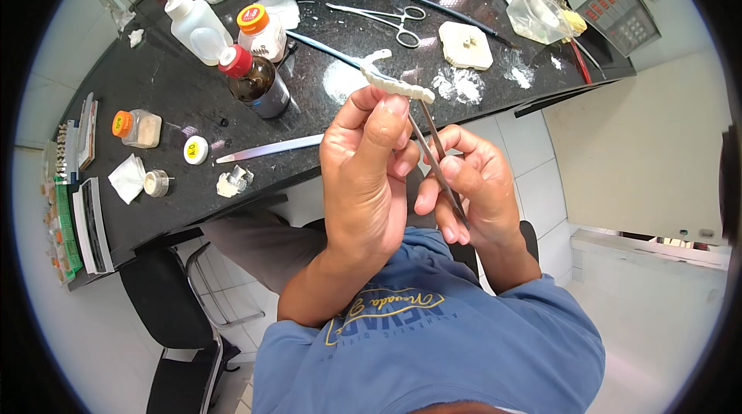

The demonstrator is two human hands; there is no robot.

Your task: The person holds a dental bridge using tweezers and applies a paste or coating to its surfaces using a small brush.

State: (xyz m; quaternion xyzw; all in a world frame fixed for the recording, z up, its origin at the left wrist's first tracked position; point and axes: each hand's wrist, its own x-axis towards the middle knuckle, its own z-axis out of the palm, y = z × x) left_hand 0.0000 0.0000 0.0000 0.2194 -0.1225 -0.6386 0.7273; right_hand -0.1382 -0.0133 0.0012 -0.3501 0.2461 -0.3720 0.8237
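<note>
Raised over the counter's front edge, my left hand pinches a small white curved dental piece that looks like a row of teeth. Thumb and fingertips close on its underside. To its right, my right hand is wrapped around metal tweezers. The tweezer tips point up at the right part of the dental piece; whether they touch it I cannot tell. Behind the piece, a blue-handled tool lies on the black counter. A pale, long-handled tool rests left of my left hand.
Scissor-like clamps, a white plaster block and scattered white powder lie beyond my hands. At left stand a brown bottle, a white squeeze bottle and an orange-lidded jar. A black chair is at lower left.
</note>
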